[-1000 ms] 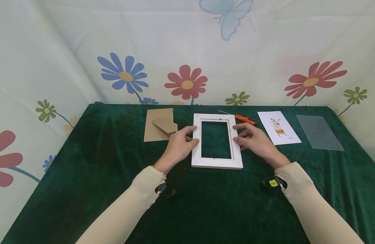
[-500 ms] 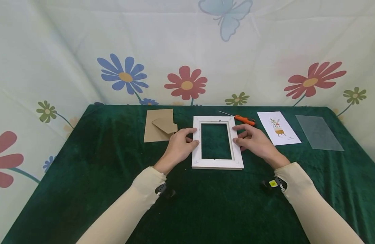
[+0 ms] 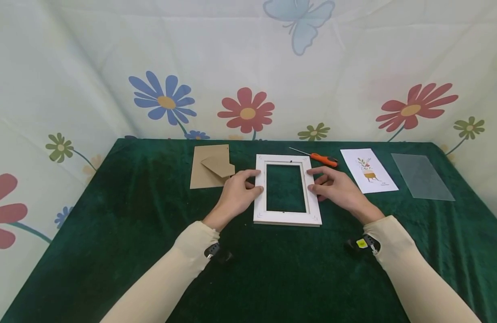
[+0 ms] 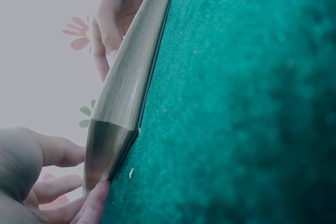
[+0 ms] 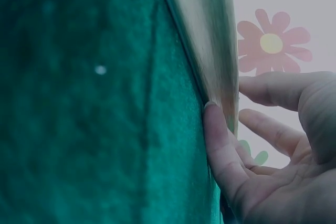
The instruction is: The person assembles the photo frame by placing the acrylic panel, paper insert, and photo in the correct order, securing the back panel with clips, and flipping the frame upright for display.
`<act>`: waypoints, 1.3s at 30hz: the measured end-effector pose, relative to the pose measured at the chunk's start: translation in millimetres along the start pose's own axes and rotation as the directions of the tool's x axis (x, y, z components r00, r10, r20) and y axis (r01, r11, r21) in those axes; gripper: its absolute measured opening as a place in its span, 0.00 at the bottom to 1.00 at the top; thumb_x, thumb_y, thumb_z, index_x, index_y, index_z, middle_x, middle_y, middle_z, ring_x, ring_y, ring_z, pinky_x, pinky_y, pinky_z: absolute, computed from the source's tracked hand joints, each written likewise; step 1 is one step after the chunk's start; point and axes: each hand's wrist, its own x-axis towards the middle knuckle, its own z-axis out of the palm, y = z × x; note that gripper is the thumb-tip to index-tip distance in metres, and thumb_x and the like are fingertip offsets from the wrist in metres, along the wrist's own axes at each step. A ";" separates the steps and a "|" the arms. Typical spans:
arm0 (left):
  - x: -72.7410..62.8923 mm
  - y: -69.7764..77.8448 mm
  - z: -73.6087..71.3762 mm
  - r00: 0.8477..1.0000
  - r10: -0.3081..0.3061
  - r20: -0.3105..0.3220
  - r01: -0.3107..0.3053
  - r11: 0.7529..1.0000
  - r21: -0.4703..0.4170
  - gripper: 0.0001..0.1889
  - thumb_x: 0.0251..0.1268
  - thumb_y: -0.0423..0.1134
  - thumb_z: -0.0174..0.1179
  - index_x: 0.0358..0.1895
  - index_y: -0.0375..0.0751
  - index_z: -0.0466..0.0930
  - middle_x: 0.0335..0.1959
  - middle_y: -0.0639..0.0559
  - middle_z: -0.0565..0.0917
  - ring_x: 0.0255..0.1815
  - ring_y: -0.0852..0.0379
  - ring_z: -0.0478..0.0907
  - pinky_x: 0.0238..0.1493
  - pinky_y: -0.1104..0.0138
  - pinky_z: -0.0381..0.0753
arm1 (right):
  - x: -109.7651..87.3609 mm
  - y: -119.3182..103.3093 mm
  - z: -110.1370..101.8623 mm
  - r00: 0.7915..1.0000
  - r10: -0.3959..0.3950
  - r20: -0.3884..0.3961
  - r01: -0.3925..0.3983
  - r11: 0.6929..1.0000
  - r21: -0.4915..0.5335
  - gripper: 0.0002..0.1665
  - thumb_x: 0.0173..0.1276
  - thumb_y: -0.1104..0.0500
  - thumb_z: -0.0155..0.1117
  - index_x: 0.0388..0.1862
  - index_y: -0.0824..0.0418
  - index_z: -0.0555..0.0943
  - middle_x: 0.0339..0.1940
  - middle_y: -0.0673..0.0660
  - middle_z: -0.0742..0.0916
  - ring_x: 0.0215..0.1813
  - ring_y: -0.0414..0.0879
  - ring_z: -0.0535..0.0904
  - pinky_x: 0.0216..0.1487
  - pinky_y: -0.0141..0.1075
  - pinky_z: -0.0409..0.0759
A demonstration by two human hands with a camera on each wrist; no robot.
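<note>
A white picture frame (image 3: 286, 218) lies face-flat on the green cloth in the head view, its opening showing the cloth through it. My left hand (image 3: 241, 190) grips its left side, thumb on top. On the opposite side my right hand (image 3: 338, 188) holds the edge between thumb and fingers. Both wrist views show the frame's bare wooden side (image 4: 126, 72) close over the cloth. In the right wrist view a fingertip (image 5: 214, 116) reaches its lower edge.
Left of the frame lies a brown backing board (image 3: 202, 177) with a folded brown stand piece (image 3: 218, 166) on it. Behind the right hand is an orange-handled screwdriver (image 3: 324, 159). Farther right are a printed card (image 3: 355, 163) and a clear sheet (image 3: 422, 177). A flowered curtain (image 3: 333, 80) hangs behind.
The frame's far edge has come slightly toward me, and the screwdriver's shaft now shows clear of it. Both hands keep their hold on its sides.
</note>
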 end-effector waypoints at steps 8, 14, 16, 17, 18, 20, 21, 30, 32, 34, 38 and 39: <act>0.5 -2.7 -1.4 0.999 0.026 0.033 -0.026 1.000 0.015 0.28 0.76 0.38 0.66 0.75 0.40 0.75 0.62 0.40 0.78 0.51 0.48 0.83 0.47 0.62 0.88 | 0.1 1.0 -0.8 1.000 -0.013 0.003 0.013 1.000 0.004 0.33 0.77 0.59 0.69 0.78 0.62 0.73 0.53 0.66 0.84 0.45 0.54 0.84 0.48 0.40 0.88; 0.4 -5.2 -3.9 0.998 0.027 0.063 -0.027 1.000 0.000 0.28 0.77 0.38 0.66 0.76 0.41 0.74 0.64 0.40 0.77 0.52 0.48 0.83 0.49 0.61 0.88 | 1.1 1.0 -5.4 1.000 -0.030 0.006 0.030 1.000 -0.005 0.32 0.78 0.57 0.69 0.77 0.62 0.73 0.53 0.65 0.85 0.47 0.55 0.85 0.50 0.41 0.88; 0.4 -5.4 -4.2 0.998 0.024 0.066 -0.024 1.000 0.001 0.28 0.76 0.38 0.66 0.76 0.41 0.74 0.65 0.40 0.77 0.52 0.48 0.83 0.49 0.61 0.88 | 1.4 0.8 -8.2 0.999 -0.041 0.003 0.041 0.999 -0.003 0.32 0.79 0.57 0.68 0.77 0.62 0.73 0.53 0.65 0.85 0.48 0.56 0.85 0.50 0.41 0.88; 0.6 -5.4 -4.4 0.997 0.024 0.067 -0.024 1.000 0.000 0.28 0.76 0.38 0.66 0.76 0.41 0.74 0.65 0.40 0.77 0.53 0.48 0.83 0.49 0.60 0.88 | 1.3 0.7 -9.9 0.999 -0.047 0.001 0.047 0.999 0.002 0.32 0.79 0.57 0.68 0.77 0.62 0.73 0.54 0.66 0.85 0.49 0.56 0.85 0.51 0.41 0.88; 0.7 -5.6 -4.4 0.997 0.025 0.068 -0.025 1.000 -0.001 0.28 0.76 0.38 0.66 0.76 0.41 0.74 0.64 0.40 0.76 0.53 0.48 0.83 0.49 0.60 0.88 | 0.9 0.6 -11.9 0.999 -0.047 -0.003 0.047 0.999 0.005 0.32 0.79 0.57 0.67 0.77 0.62 0.73 0.54 0.65 0.85 0.49 0.57 0.85 0.51 0.41 0.88; 1.2 -5.4 -4.4 0.997 0.027 0.068 -0.027 1.000 -0.004 0.28 0.76 0.38 0.66 0.76 0.41 0.74 0.64 0.40 0.76 0.53 0.48 0.83 0.49 0.60 0.88 | -0.4 0.3 -16.1 0.999 -0.047 -0.013 0.047 0.999 0.012 0.32 0.80 0.56 0.67 0.78 0.62 0.72 0.55 0.66 0.85 0.51 0.58 0.85 0.51 0.41 0.87; 1.4 -5.4 -4.3 0.997 0.028 0.067 -0.028 1.000 -0.005 0.28 0.76 0.38 0.66 0.76 0.41 0.74 0.64 0.40 0.76 0.53 0.47 0.83 0.49 0.60 0.88 | -1.2 0.2 -18.4 0.999 -0.047 -0.021 0.047 0.999 0.017 0.32 0.80 0.56 0.66 0.78 0.62 0.72 0.56 0.66 0.85 0.51 0.58 0.85 0.51 0.40 0.87; 1.6 -5.6 -4.0 0.997 0.031 0.070 -0.031 1.000 -0.003 0.28 0.76 0.38 0.66 0.76 0.42 0.74 0.62 0.41 0.77 0.52 0.48 0.83 0.48 0.61 0.88 | -7.0 -0.4 -39.1 0.993 -0.046 -0.108 0.044 0.999 -0.019 0.33 0.81 0.53 0.65 0.79 0.61 0.71 0.60 0.67 0.84 0.50 0.61 0.87 0.57 0.52 0.84; 1.6 -5.5 -4.1 0.997 0.029 0.070 -0.029 1.000 -0.002 0.28 0.76 0.39 0.67 0.76 0.42 0.74 0.62 0.41 0.77 0.52 0.49 0.84 0.48 0.61 0.88 | -7.7 -0.3 -43.2 0.993 -0.038 -0.115 0.037 0.999 -0.016 0.34 0.81 0.52 0.65 0.80 0.60 0.70 0.62 0.67 0.83 0.51 0.62 0.87 0.60 0.55 0.83; 1.6 -5.4 -4.3 0.997 0.028 0.070 -0.028 1.000 -0.001 0.28 0.76 0.39 0.67 0.76 0.42 0.74 0.62 0.41 0.77 0.52 0.49 0.84 0.48 0.62 0.88 | -8.0 -0.3 -47.2 0.992 -0.029 -0.122 0.028 1.000 -0.010 0.35 0.81 0.51 0.65 0.81 0.60 0.69 0.64 0.68 0.82 0.52 0.63 0.87 0.62 0.58 0.81; 1.9 -5.5 -4.5 0.997 0.027 0.067 -0.027 1.000 0.002 0.28 0.76 0.39 0.67 0.76 0.43 0.75 0.62 0.41 0.77 0.52 0.49 0.84 0.48 0.62 0.88 | -7.9 -0.2 -55.1 0.990 -0.009 -0.142 0.006 1.000 -0.016 0.36 0.81 0.48 0.64 0.82 0.58 0.68 0.66 0.70 0.80 0.54 0.65 0.86 0.67 0.65 0.76; 2.0 -5.3 -4.5 0.997 0.027 0.067 -0.027 1.000 0.002 0.28 0.76 0.39 0.67 0.76 0.43 0.75 0.62 0.41 0.77 0.52 0.49 0.84 0.48 0.62 0.88 | -8.2 -0.2 -57.1 0.989 -0.006 -0.151 0.003 1.000 -0.020 0.36 0.82 0.48 0.64 0.82 0.58 0.68 0.67 0.70 0.79 0.54 0.66 0.86 0.68 0.67 0.74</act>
